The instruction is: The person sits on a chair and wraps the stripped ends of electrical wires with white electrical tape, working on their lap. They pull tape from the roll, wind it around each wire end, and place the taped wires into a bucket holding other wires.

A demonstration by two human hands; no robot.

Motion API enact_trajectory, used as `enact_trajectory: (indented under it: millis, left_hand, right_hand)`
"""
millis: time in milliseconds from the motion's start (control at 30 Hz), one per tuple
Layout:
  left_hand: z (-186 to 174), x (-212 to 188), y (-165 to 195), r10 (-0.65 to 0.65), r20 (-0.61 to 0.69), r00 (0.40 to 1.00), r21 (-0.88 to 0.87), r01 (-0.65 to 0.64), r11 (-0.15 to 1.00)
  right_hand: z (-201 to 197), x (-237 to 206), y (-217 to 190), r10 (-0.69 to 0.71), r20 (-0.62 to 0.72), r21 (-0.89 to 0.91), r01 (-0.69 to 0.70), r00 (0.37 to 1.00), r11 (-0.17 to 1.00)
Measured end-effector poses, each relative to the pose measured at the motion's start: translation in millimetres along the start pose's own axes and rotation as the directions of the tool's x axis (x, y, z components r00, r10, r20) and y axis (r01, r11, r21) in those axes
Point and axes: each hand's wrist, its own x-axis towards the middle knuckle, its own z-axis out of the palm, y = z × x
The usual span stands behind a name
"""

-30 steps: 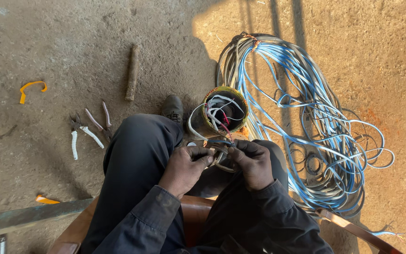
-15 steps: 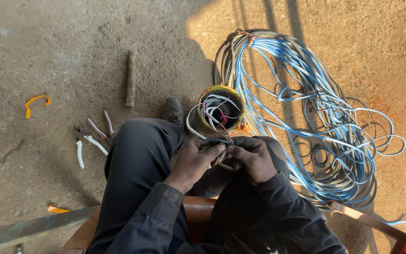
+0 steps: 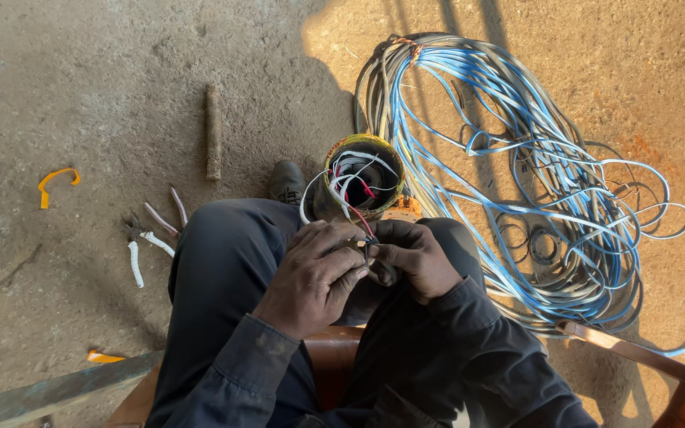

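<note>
I sit with dark trousers and dark sleeves, both hands together over my lap. My left hand (image 3: pixel 311 277) and my right hand (image 3: pixel 418 257) pinch the ends of thin wires (image 3: pixel 356 226), one red and others white, at a point between the fingertips. The wires run up out of a round cylinder (image 3: pixel 362 176) with a yellow-green rim that stands on the ground between my knees, beside my dark shoe (image 3: pixel 287 182). White and red wire loops fill the cylinder's open top.
A large tangled coil of blue cable (image 3: pixel 533 182) lies on the ground to the right. Two pairs of pliers, white-handled (image 3: pixel 140 250) and pink-handled (image 3: pixel 170 215), lie at the left. A rusty rod (image 3: pixel 213 131) and a yellow strip (image 3: pixel 55 182) lie further off. A wooden plank (image 3: pixel 49 392) crosses the lower left.
The view has shifted slightly and the hands have crept a little higher toward the cylinder. Both hands keep working the wire ends between the fingers.
</note>
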Motion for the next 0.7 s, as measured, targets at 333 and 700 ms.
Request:
enact_trajectory:
  millis: [333, 700]
  left_hand:
    - [-16, 0, -12, 0.008, 0.163, 0.987, -0.085, 0.006, 0.996]
    - [-3, 1, -31, -0.198, 0.168, 0.966, -0.376, 0.248, 0.893]
  right_hand:
    - [-2, 13, -6, 0.237, 0.216, 0.018, -0.247, 0.947, 0.969]
    - [3, 19, -12, 0.270, 0.317, 0.054, -0.301, 0.909, 0.952]
